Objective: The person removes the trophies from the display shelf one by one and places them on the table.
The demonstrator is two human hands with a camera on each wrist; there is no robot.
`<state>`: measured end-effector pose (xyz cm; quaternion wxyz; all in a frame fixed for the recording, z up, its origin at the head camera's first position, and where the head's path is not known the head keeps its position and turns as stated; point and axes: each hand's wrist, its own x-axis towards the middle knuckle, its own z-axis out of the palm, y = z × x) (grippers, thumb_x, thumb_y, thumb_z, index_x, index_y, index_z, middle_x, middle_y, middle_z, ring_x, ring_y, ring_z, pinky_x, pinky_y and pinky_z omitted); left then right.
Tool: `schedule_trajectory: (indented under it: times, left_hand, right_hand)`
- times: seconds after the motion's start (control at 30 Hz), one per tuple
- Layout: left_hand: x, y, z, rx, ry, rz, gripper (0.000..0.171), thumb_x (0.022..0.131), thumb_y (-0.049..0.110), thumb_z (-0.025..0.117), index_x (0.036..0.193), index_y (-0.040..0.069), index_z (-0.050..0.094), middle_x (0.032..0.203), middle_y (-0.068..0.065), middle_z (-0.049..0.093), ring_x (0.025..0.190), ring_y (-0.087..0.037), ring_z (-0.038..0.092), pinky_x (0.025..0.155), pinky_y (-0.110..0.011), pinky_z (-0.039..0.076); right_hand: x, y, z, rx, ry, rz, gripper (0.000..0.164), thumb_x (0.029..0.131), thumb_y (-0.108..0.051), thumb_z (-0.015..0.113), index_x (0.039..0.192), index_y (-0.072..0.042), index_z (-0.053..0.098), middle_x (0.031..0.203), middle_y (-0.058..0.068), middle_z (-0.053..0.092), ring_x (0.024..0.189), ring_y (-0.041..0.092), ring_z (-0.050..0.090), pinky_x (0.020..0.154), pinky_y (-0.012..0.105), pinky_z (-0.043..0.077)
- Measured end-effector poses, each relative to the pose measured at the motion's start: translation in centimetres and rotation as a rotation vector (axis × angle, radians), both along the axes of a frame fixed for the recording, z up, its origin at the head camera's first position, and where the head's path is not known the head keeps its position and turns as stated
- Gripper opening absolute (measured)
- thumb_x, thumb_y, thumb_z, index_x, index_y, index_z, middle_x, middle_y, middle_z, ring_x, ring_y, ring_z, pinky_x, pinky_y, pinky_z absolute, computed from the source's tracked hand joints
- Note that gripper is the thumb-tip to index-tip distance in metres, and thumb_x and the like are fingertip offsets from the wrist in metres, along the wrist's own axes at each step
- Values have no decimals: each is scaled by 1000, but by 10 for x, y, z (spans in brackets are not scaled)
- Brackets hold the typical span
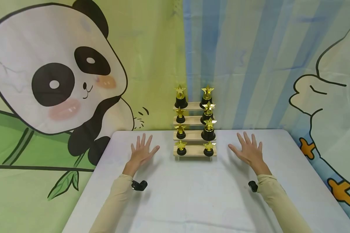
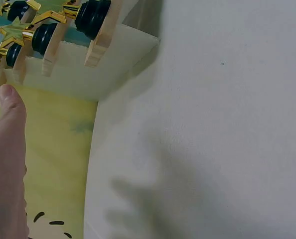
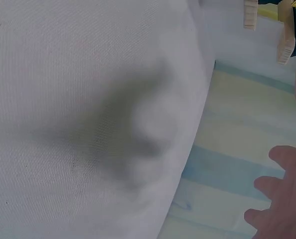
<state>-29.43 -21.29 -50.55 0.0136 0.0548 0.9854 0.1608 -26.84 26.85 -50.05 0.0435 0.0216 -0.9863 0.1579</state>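
Both hands hover over the white table with fingers spread, holding nothing. My left hand (image 1: 141,153) is left of a stepped wooden rack (image 1: 193,150), and my right hand (image 1: 250,152) is to its right. Gold star trophies on black bases stand on the rack's steps in two columns. The left column has a trophy (image 1: 181,148) on the lowest step; the right column has another trophy (image 1: 208,148) there and a bigger trophy (image 1: 208,130) one step up. In the left wrist view, the left thumb (image 2: 9,99) shows below the rack's stepped side.
The white table (image 1: 189,194) spreads around the rack, which stands near its back edge. Behind hangs a printed cloth (image 1: 151,64) with a panda on the left and a white cartoon figure on the right. Black wrist cameras (image 1: 139,185) sit by both sleeves.
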Motion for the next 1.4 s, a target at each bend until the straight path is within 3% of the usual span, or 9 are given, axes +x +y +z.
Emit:
schedule_trajectory:
  times: [0.17,0.3,0.4,0.5,0.67,0.9,1.13,1.4]
  left_hand:
    - [-1,-4,2,20,10,-11,86,91,76,27,157,23,11,165,-12,-3,151,-41,-5,113,-74,0]
    - [-1,-7,3,92,12,-42,80,95,70,28,157,23,12,164,-14,3,151,-41,2,115,-71,9]
    - [-2,-9,2,182,1,-70,76,98,66,28,157,20,15,163,-15,10,150,-41,11,115,-68,19]
    - [-3,-9,2,288,3,-85,73,99,64,28,156,18,19,162,-13,17,149,-38,17,116,-65,22]
    - [-6,-4,13,417,75,-107,67,101,56,31,153,14,28,158,-13,29,146,-36,25,117,-61,24]
    - [-13,3,35,501,136,-124,64,103,53,28,151,11,31,152,-16,36,141,-36,34,114,-60,29]
    - [-22,10,59,518,162,-158,60,104,49,28,151,12,31,153,-16,36,141,-36,34,112,-62,31]
    - [-32,18,87,509,191,-229,70,100,61,25,152,13,30,154,-13,34,143,-34,33,114,-58,31]
  right_hand:
    - [-2,1,1,-86,-25,43,86,93,-68,37,155,-11,20,160,25,15,144,56,6,107,80,3]
    - [-5,2,-2,-345,-95,140,76,100,-55,38,156,-10,15,159,26,17,144,53,11,112,74,12]
    - [-5,1,-6,-559,-185,200,73,101,-49,43,156,-11,16,158,24,24,144,48,23,113,67,25]
    - [-4,-3,-11,-688,-265,241,70,99,-44,50,155,-12,22,156,21,31,141,44,34,111,63,34]
    - [-5,-13,-20,-738,-308,323,71,97,-36,59,153,-10,25,156,20,32,139,43,38,109,60,39]
    - [-9,-24,-24,-738,-329,408,71,97,-21,60,154,-5,20,157,24,25,139,48,35,109,62,37]
    - [-11,-28,-26,-751,-336,466,71,97,-19,60,154,-4,19,157,26,23,139,50,33,109,61,37]
    - [-15,-29,-30,-750,-333,472,69,97,-18,59,153,-4,21,156,25,26,138,49,34,109,61,38]
